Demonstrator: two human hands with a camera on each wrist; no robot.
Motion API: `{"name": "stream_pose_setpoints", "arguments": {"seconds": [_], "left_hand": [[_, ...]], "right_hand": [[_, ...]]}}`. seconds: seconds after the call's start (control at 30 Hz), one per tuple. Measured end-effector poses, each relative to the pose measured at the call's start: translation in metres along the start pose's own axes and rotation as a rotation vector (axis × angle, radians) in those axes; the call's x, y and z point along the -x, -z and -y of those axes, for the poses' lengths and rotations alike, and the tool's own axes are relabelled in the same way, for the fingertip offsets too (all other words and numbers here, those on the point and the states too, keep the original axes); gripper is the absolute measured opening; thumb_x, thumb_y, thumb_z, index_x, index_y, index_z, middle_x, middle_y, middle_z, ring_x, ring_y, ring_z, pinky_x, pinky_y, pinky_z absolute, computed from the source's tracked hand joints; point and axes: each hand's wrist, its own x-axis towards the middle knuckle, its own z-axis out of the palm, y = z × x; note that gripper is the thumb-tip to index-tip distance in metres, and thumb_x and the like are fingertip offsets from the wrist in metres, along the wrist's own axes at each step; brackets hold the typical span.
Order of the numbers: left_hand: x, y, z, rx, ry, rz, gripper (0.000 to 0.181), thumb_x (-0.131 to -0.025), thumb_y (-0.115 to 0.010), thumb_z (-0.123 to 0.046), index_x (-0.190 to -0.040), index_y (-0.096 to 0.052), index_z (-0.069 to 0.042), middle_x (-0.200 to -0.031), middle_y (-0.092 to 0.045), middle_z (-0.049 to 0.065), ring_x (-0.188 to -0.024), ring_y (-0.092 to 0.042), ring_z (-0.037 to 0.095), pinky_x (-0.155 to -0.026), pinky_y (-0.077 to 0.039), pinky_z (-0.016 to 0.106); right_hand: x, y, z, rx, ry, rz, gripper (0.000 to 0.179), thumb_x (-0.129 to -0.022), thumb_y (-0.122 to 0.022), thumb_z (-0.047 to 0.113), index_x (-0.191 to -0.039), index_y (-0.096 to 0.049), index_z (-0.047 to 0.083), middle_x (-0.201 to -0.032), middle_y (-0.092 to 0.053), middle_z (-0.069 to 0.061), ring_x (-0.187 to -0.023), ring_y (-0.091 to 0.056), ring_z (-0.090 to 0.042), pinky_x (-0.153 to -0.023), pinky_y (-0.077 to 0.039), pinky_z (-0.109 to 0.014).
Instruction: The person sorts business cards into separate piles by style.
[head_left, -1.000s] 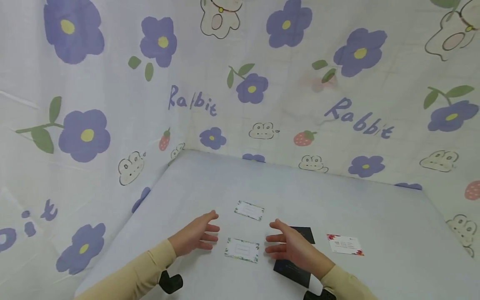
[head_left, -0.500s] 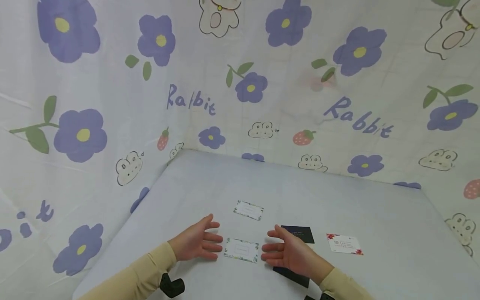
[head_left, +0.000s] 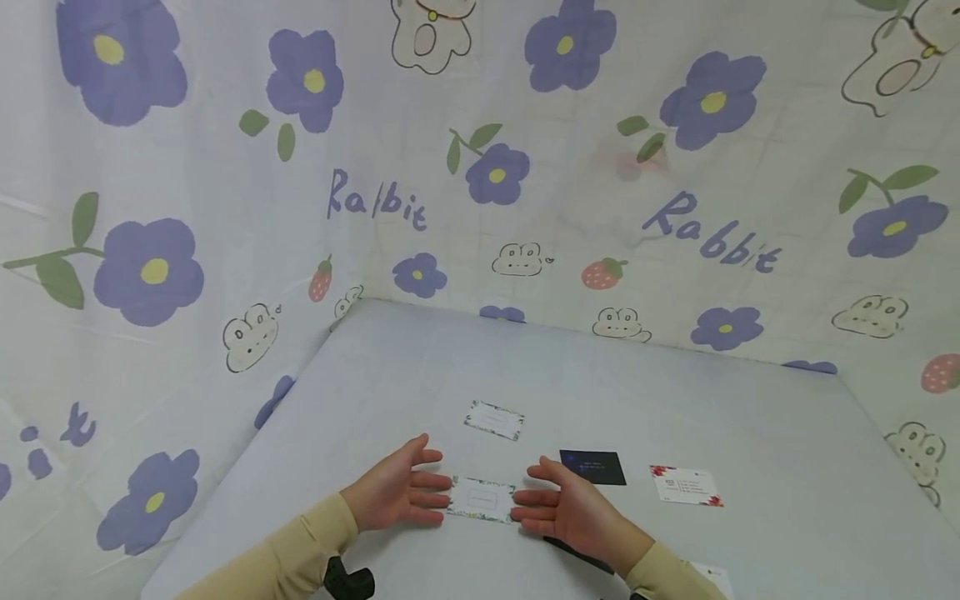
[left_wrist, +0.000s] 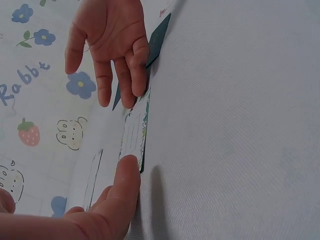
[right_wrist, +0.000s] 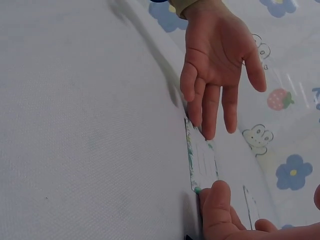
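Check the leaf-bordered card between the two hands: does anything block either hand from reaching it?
Nothing visible does: the left hand and right hand are at opposite short edges of the leaf-bordered card. The far black card lies beyond the right hand, outside that gap.

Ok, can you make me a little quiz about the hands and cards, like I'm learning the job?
1. True or false: the palms of the left hand and the right hand face each other.
2. What decorates the edge of the card between the hands? A, stars; B, green leaves; C, stripes.
3. Fill in: in the head view, the red-cornered card lies to the ____ of the fully visible black card.

Key: 1. True. 2. B. 3. Right.
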Motion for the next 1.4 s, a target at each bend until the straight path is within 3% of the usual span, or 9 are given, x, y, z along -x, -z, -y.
{"name": "stream_pose_setpoints", "arguments": {"seconds": [0.33,0.63,0.93,1.4], "left_hand": [[0.001,-0.003,-0.002,-0.002,-0.013,-0.023,0.080,-0.108,-0.030,-0.056,-0.158,-0.019,0.004,-0.152,-0.037,0.042,-0.139,-0.043,0.056,-0.107,-0.049,0.060],[-0.001,-0.009,-0.011,0.023,-0.070,-0.005,0.082,-0.107,-0.030,-0.057,-0.159,-0.014,0.004,-0.155,-0.032,0.041,-0.146,-0.035,0.055,-0.112,-0.044,0.061],[-0.026,-0.021,-0.025,0.043,-0.111,-0.007,0.081,-0.107,-0.034,-0.055,-0.160,-0.016,0.003,-0.157,-0.031,0.039,-0.147,-0.035,0.054,-0.116,-0.040,0.059],[-0.049,-0.033,-0.023,0.080,-0.066,-0.041,0.078,-0.107,-0.034,-0.054,-0.160,-0.018,0.002,-0.156,-0.032,0.040,-0.143,-0.038,0.055,-0.115,-0.041,0.060]], "right_hand": [[-0.005,-0.001,-0.004,-0.058,0.005,-0.058,0.070,-0.109,-0.036,0.044,-0.154,-0.025,-0.008,-0.121,-0.066,-0.020,-0.107,-0.073,-0.031,-0.085,-0.058,-0.033],[-0.007,-0.001,0.006,-0.015,0.059,-0.102,0.069,-0.108,-0.037,0.049,-0.152,-0.030,-0.003,-0.120,-0.065,-0.013,-0.101,-0.071,-0.020,-0.083,-0.055,-0.029],[-0.022,0.015,0.022,0.018,0.099,-0.115,0.069,-0.109,-0.035,0.049,-0.154,-0.027,-0.002,-0.108,-0.064,-0.005,-0.095,-0.068,-0.017,-0.081,-0.052,-0.026],[-0.029,0.032,0.026,0.016,0.056,-0.123,0.066,-0.108,-0.035,0.050,-0.150,-0.031,0.000,-0.103,-0.065,-0.005,-0.092,-0.068,-0.018,-0.078,-0.054,-0.027]]}}
